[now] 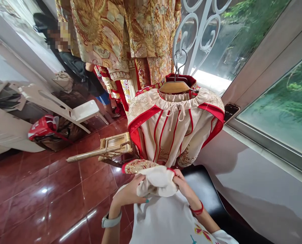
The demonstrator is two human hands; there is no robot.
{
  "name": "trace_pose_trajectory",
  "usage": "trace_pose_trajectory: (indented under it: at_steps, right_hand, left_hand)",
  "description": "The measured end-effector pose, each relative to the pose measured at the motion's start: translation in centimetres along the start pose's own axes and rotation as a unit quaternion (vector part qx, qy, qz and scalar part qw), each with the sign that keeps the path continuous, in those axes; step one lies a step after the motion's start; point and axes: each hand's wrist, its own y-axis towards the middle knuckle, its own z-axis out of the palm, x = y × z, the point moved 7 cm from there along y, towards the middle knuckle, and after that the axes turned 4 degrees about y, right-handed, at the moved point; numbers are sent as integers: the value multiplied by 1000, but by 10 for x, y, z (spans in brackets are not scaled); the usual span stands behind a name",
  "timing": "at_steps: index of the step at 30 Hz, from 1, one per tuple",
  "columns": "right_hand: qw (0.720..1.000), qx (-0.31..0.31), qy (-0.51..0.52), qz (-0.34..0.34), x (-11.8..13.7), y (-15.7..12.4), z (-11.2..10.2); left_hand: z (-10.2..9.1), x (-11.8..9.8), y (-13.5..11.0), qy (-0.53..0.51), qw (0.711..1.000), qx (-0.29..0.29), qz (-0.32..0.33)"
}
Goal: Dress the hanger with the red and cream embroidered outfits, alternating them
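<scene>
A cream garment with red trim and gold embroidery (175, 130) hangs from a wooden hanger (175, 87) hooked on a white window grille (196, 30). Its lower hem (157, 181) is bunched between both my hands. My left hand (129, 193), with a grey wristband, is closed on the cream lining from the left. My right hand (182, 186), with a red bracelet, grips the same fold from the right. A red and gold embroidered edge (139, 166) shows just above my left hand.
A larger gold and red embroidered robe (123, 34) hangs behind. A white plastic chair (72, 110), a red bag (43, 127) and a small wooden stool (112, 145) stand on the red tiled floor. A person in dark clothes stands at upper left. A phone (231, 111) rests on the window sill.
</scene>
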Motion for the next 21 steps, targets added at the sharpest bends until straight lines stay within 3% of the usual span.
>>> trace_pose_trajectory:
  at_steps: [1, 3, 4, 6, 7, 9, 12, 15, 16, 18, 21]
  right_hand:
    - [995, 91, -37, -19, 14, -4, 16]
    - [954, 257, -142, -68, 38, -16, 44]
    - [928, 305, -193, -94, 47, -21, 52]
    - [898, 314, -275, -138, 61, -23, 52]
    - [895, 291, -303, -149, 65, -20, 46]
    - [906, 215, -332, -150, 68, -12, 28]
    - [941, 72, -298, -145, 66, -4, -2]
    - [945, -79, -252, -191, 65, -2, -22]
    - [938, -130, -243, -210, 65, -2, -27]
    - [920, -215, -222, -240, 66, 0, -33]
    - [902, -268, -196, -275, 65, 10, -30]
  left_hand:
    - [3, -4, 5, -15, 999, 44, 23]
    - [9, -16, 19, -62, 991, 101, 66]
    - [14, -21, 26, -88, 984, 133, 81]
    - [28, -29, 37, -138, 966, 199, 89]
    - [33, -30, 42, -150, 964, 206, 77]
    - [34, -28, 48, -136, 980, 137, 37]
    - [23, -30, 43, -82, 995, -51, 18]
    - [9, -35, 25, -68, 966, -248, 7]
    - [6, -35, 20, -75, 955, -286, -3]
    - [7, -37, 18, -98, 961, -258, -21]
    - [15, -46, 24, -140, 987, -63, -42]
